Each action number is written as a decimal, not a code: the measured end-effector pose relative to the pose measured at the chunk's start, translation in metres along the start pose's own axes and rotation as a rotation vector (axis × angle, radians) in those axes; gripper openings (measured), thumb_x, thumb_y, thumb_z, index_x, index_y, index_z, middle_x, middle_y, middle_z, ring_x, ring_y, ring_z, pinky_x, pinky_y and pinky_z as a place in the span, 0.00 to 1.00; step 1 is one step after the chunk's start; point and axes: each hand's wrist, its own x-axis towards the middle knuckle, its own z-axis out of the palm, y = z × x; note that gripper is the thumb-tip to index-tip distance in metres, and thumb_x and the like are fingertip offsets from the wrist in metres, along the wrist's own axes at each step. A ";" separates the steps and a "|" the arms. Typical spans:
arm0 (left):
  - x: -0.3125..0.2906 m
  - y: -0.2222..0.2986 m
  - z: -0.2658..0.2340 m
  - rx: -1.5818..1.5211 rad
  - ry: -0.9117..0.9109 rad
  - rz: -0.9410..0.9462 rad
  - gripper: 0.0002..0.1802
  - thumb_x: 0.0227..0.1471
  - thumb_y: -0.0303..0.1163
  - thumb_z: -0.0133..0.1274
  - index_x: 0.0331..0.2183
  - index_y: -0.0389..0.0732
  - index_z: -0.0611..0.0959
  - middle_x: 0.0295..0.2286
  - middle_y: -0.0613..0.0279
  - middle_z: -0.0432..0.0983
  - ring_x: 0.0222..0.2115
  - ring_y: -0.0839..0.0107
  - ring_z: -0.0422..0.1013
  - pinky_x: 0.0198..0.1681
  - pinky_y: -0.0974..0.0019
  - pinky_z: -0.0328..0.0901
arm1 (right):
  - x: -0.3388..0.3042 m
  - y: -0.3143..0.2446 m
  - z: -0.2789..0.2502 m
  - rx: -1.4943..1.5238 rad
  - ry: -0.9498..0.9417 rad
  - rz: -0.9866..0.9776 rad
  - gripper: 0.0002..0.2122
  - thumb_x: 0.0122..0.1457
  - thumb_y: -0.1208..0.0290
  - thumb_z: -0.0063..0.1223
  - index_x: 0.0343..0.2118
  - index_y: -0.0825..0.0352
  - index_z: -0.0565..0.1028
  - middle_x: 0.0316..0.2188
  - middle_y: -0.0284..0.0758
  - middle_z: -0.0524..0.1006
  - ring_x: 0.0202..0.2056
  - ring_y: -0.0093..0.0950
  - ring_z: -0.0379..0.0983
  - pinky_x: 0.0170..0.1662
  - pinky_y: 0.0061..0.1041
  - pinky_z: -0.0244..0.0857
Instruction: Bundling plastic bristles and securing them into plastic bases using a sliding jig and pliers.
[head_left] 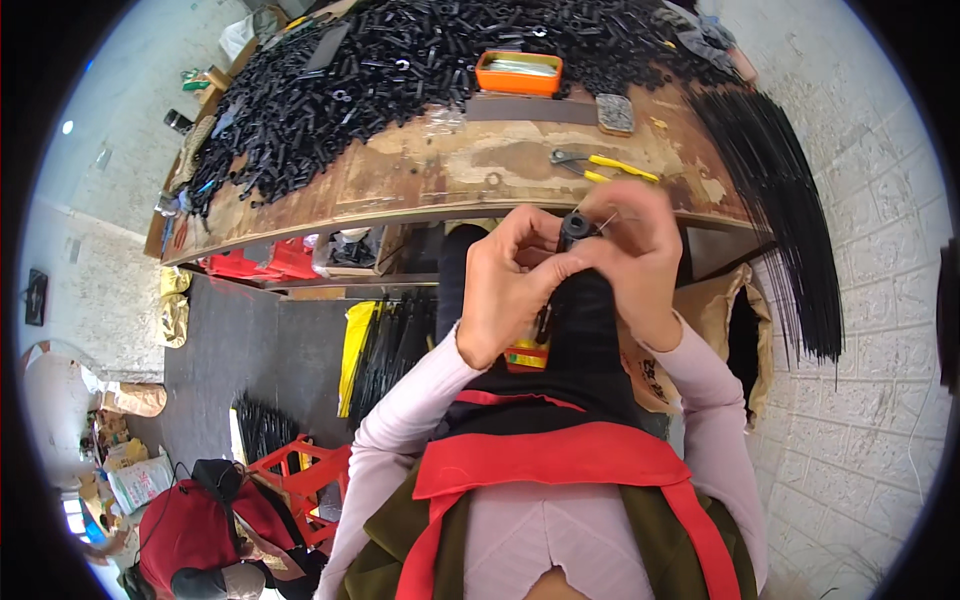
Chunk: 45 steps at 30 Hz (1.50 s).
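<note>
The left hand [505,290] and the right hand [640,255] are meeting in front of the chest, just below the near edge of the wooden counter [440,170]. Between them they are gripping a small black cylindrical part [577,228]: the left thumb and forefinger are pinching it from the left, while the right hand's fingers are closing over it from the right and above. A thin metal wire [606,221] is sticking out of the part toward the right hand. Both forearms are wearing pale pink sleeves.

On the counter, just beyond the hands, yellow-handled pliers [605,167] are lying on the bare wood. Farther back an orange tray [518,72] is sitting among a wide heap of small black parts [400,70]. A bundle of long black rods [790,220] is hanging over the counter's right end, beside the white brick wall [860,300]
</note>
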 end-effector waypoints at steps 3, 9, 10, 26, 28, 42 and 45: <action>0.006 0.014 -0.022 -0.137 0.013 0.138 0.19 0.47 0.20 0.63 0.43 0.36 0.77 0.31 0.62 0.79 0.30 0.79 0.74 0.36 0.75 0.70 | -0.001 0.020 -0.005 0.215 -0.093 0.290 0.17 0.52 0.85 0.58 0.46 0.69 0.72 0.38 0.32 0.74 0.38 0.22 0.72 0.43 0.21 0.69; 0.004 0.011 -0.050 -0.142 0.089 0.165 0.23 0.48 0.20 0.62 0.47 0.36 0.76 0.36 0.66 0.77 0.35 0.80 0.71 0.41 0.75 0.65 | -0.025 0.050 0.016 -0.111 -0.296 0.518 0.05 0.55 0.78 0.61 0.33 0.73 0.78 0.27 0.30 0.78 0.30 0.14 0.73 0.34 0.15 0.66; 0.004 0.011 -0.054 -0.137 0.088 0.165 0.23 0.48 0.20 0.62 0.47 0.36 0.76 0.36 0.66 0.77 0.35 0.80 0.71 0.41 0.75 0.65 | -0.025 0.050 0.020 -0.055 -0.291 0.542 0.05 0.56 0.78 0.60 0.34 0.73 0.78 0.27 0.30 0.78 0.30 0.15 0.73 0.34 0.15 0.66; 0.002 -0.012 -0.084 -0.336 -0.109 0.173 0.21 0.61 0.29 0.49 0.53 0.32 0.70 0.37 0.60 0.73 0.38 0.72 0.70 0.47 0.67 0.65 | -0.048 0.078 0.058 -0.081 -0.073 0.512 0.04 0.55 0.79 0.59 0.33 0.73 0.78 0.26 0.30 0.79 0.29 0.15 0.73 0.33 0.15 0.66; 0.004 -0.015 -0.079 -0.332 -0.079 0.161 0.21 0.60 0.29 0.49 0.53 0.32 0.70 0.36 0.62 0.71 0.37 0.74 0.69 0.44 0.69 0.65 | -0.046 0.081 0.057 -0.097 -0.069 0.509 0.04 0.55 0.79 0.59 0.32 0.73 0.79 0.26 0.30 0.79 0.29 0.15 0.73 0.33 0.14 0.66; 0.038 -0.037 -0.069 -0.088 0.085 0.188 0.17 0.60 0.27 0.48 0.50 0.32 0.71 0.28 0.66 0.67 0.29 0.78 0.63 0.35 0.74 0.60 | -0.011 0.088 0.018 -0.992 -0.355 0.038 0.07 0.53 0.71 0.62 0.25 0.68 0.77 0.17 0.35 0.73 0.21 0.29 0.72 0.26 0.28 0.66; 0.051 -0.041 -0.075 -0.220 0.035 0.129 0.14 0.59 0.26 0.48 0.47 0.32 0.72 0.28 0.64 0.67 0.28 0.76 0.63 0.33 0.72 0.60 | 0.019 0.081 -0.030 -1.146 -0.260 -0.160 0.04 0.51 0.74 0.61 0.26 0.68 0.77 0.24 0.35 0.76 0.27 0.35 0.72 0.31 0.31 0.66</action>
